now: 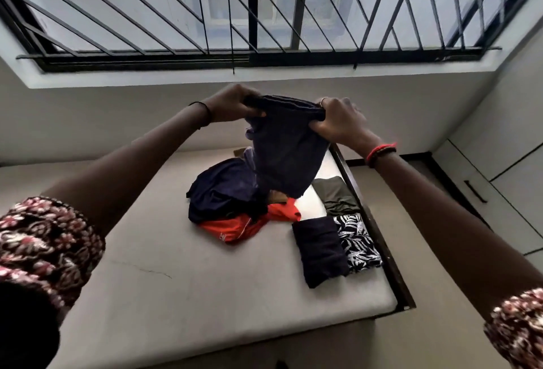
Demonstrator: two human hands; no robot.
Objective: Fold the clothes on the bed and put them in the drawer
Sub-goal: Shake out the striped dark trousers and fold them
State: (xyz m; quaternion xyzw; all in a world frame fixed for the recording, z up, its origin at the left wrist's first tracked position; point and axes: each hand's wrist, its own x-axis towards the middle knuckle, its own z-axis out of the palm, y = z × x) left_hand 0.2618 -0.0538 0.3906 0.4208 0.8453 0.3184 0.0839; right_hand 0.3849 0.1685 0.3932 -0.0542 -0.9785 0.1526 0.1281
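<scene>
I hold a dark navy garment [286,151] up in the air above the bed [176,280]. My left hand [232,102] grips its top edge on the left and my right hand [338,119] grips the top edge on the right. The cloth hangs down from both hands. Under it on the mattress lies an unfolded heap: a dark blue garment [223,189] and a red-orange one [235,229]. Along the bed's right side lie three folded pieces: an olive one [336,195], a black-and-white leaf print [360,239] and a dark navy one [320,251].
A barred window [264,7] fills the wall beyond the bed. A dark wooden bed frame [379,233] runs along the mattress's right edge. White cabinet fronts with a black handle [475,191] stand at the right. Bare floor lies between the bed and the cabinets.
</scene>
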